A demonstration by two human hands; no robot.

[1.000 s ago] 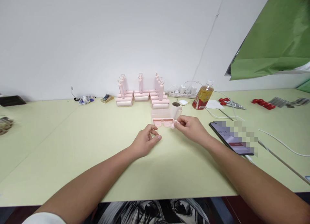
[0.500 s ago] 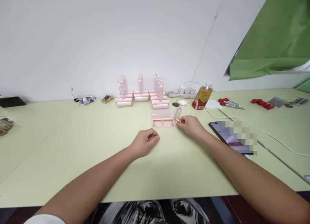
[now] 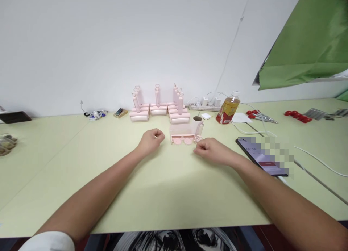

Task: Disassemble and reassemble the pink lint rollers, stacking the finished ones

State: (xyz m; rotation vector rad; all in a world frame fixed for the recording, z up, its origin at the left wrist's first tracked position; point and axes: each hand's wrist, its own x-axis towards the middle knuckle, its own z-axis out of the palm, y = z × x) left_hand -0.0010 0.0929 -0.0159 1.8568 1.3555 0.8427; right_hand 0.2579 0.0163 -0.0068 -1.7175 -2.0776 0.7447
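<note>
A small pink case (image 3: pixel 183 138) with two round pads and a clear raised lid lies on the pale green table (image 3: pixel 81 164). My left hand (image 3: pixel 150 141) rests just left of it, fingers curled loosely, nothing visible in them. My right hand (image 3: pixel 212 150) lies on the table just right and in front of the case, fingers curled down, no longer touching it. Behind the case stand several pink lint rollers (image 3: pixel 159 108) on their bases.
A phone (image 3: pixel 261 157) lies right of my right hand. A bottle of amber liquid (image 3: pixel 227 109), a power strip (image 3: pixel 204 105), white cables, red-handled tools (image 3: pixel 296 117), a dark roll core (image 3: pixel 197 118) and a small white box sit at the back. Green cloth hangs top right.
My left hand moved forward and up to the case's left side. My right hand let go of the case's right end and drew back onto the table.
</note>
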